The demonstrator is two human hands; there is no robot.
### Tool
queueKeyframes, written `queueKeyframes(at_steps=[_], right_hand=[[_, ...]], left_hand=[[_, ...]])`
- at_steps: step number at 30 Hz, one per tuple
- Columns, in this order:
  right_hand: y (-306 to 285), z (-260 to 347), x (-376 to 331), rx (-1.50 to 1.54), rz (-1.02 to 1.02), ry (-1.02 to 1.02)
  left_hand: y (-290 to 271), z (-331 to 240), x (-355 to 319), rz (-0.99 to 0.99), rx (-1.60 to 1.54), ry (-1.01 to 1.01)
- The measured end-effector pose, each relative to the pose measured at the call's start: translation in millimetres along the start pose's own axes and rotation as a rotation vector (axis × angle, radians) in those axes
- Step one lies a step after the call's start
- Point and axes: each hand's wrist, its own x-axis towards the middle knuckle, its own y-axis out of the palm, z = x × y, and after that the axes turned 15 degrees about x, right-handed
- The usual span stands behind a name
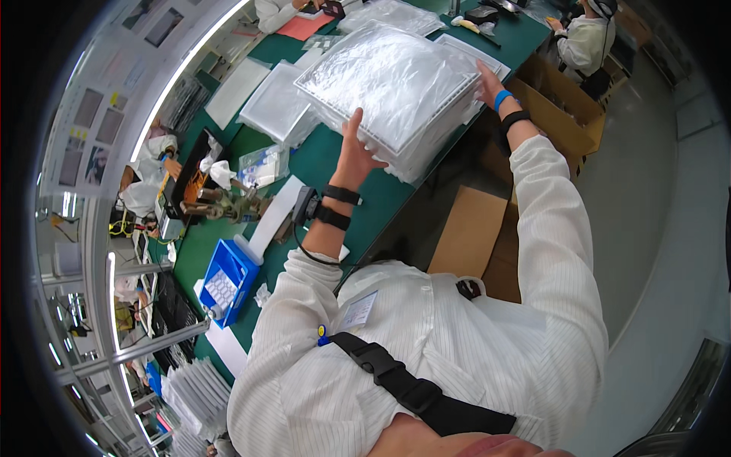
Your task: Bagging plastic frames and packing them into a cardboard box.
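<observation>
A tall stack of white plastic-wrapped trays [396,84] sits on the green workbench, its top covered by shiny clear film. My left hand [355,156] is at the stack's near left side, its visible fingers spread and its palm toward the wrapped edge. At the right corner, my right hand [488,85] has its fingers bent around the edge of the stack. Part of its grip is hidden behind the corner. Left of the stack lies a flatter plastic-wrapped white tray [278,103]. Black bands circle both wrists, and the right one also has a blue band.
A blue bin [228,278] with white parts stands on the green bench [255,141] near a metal clamp-like fixture [228,206]. Open cardboard boxes [560,107] stand on the floor at right. Co-workers [586,38] sit at the far right and along the bench's far side.
</observation>
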Motion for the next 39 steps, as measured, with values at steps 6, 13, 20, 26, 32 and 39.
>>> queueKeyframes(at_steps=[6,13,20,26,32,39], right_hand=[[10.5,-7.2,-12.0,0.133,0.244,0.087],[12.8,-12.1,-76.3,0.159,0.236,0.005],[-31.1,-48.7,-74.2,0.234,0.207,0.116],[38.7,-42.2,-84.9,0.157,0.343,0.184],[-69.5,-78.9,-16.5,0.152,0.191,0.217],[-0.1,-76.6,-132.0,0.041,0.295,0.136]], left_hand=[[1.0,1.3,21.1,0.023,-0.003,0.064],[-9.8,8.9,10.1,-0.060,0.042,0.185],[-29.5,17.4,3.8,-0.082,-0.027,0.138],[-40.8,-12.8,-17.9,-0.085,-0.032,0.161],[-8.1,-7.2,4.1,-0.019,0.050,0.140],[-52.6,-9.9,-17.7,-0.099,0.094,0.069]])
